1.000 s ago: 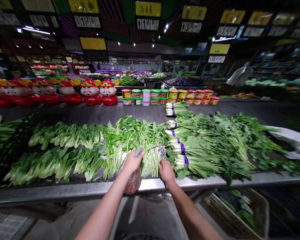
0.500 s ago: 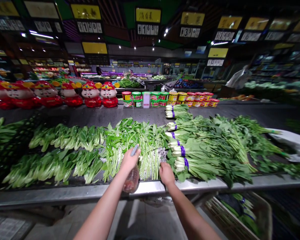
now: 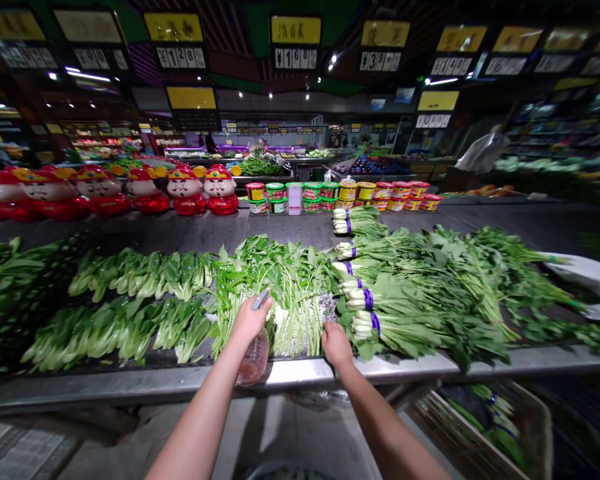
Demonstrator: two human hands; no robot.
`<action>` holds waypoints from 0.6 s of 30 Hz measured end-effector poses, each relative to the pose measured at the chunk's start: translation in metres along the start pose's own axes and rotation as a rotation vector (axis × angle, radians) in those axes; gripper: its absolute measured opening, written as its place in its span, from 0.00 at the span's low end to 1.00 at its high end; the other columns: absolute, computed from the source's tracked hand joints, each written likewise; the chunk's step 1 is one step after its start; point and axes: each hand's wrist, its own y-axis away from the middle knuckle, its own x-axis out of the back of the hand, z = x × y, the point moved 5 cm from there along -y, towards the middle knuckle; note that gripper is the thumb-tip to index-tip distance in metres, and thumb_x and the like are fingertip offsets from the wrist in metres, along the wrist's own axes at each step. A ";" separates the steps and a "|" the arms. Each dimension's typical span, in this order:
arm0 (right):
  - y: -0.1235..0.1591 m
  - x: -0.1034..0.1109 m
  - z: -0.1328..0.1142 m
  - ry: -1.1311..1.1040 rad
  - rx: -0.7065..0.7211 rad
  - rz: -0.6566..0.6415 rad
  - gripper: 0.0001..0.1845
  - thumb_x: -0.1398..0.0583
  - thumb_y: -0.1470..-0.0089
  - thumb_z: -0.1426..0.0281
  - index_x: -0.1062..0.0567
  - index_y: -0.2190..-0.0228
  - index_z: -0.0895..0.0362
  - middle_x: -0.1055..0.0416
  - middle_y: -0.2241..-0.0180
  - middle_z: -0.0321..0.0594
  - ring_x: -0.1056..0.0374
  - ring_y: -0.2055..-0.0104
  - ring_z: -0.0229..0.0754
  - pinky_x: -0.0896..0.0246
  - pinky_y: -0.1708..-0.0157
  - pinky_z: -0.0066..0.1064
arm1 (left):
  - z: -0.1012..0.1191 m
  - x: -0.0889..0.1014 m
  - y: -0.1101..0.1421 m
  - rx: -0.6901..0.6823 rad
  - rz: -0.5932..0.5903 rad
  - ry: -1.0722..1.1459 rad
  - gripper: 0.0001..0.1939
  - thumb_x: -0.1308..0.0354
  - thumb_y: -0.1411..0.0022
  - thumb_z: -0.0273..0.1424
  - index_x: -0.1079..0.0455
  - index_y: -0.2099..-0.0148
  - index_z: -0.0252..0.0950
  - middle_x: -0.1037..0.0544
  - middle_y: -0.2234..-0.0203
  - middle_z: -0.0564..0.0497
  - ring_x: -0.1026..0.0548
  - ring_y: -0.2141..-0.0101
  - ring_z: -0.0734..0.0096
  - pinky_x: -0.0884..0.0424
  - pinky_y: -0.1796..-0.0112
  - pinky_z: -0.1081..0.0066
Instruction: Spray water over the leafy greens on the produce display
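My left hand is closed around a clear spray bottle with a grey spray head, held at the front of the vegetable stand. Just beyond it lie loose leafy greens with long pale stems, spread over a perforated metal sheet. My right hand is curled into a fist over the front of the stand, right of those stems. Whatever its fingers may hold is hidden. Beside it are white-stemmed greens bundled with purple tape.
Small bok choy lies in two rows on the left. Stacked tubs and red figurine jars line the back ledge. A metal rail edges the stand. Below right sits a crate of greens; price signs hang above.
My left hand has moved left with the spray bottle, away from the middle of the loose stems. The right hand stays closed in nearly the same place. The view has shifted slightly.
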 end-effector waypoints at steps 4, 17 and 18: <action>0.000 -0.001 0.000 0.009 0.013 0.011 0.16 0.52 0.45 0.77 0.27 0.60 0.58 0.30 0.62 0.44 0.39 0.55 0.41 0.50 0.54 0.27 | -0.006 0.001 0.004 0.032 -0.010 0.035 0.20 0.49 0.43 0.45 0.27 0.64 0.33 0.26 0.78 0.50 0.31 0.79 0.71 0.36 0.75 0.71; 0.000 0.001 -0.001 0.021 0.000 -0.016 0.15 0.52 0.44 0.76 0.27 0.61 0.58 0.30 0.62 0.44 0.39 0.57 0.41 0.51 0.56 0.27 | -0.021 -0.016 0.035 0.005 -0.150 0.019 0.20 0.49 0.44 0.46 0.28 0.69 0.34 0.26 0.78 0.50 0.29 0.75 0.68 0.35 0.72 0.71; 0.000 0.001 -0.001 0.023 -0.001 -0.018 0.16 0.52 0.44 0.76 0.27 0.61 0.58 0.30 0.62 0.44 0.39 0.57 0.41 0.51 0.56 0.27 | -0.025 -0.020 0.037 0.019 -0.151 0.005 0.19 0.49 0.44 0.45 0.29 0.71 0.34 0.26 0.78 0.51 0.29 0.75 0.68 0.36 0.72 0.71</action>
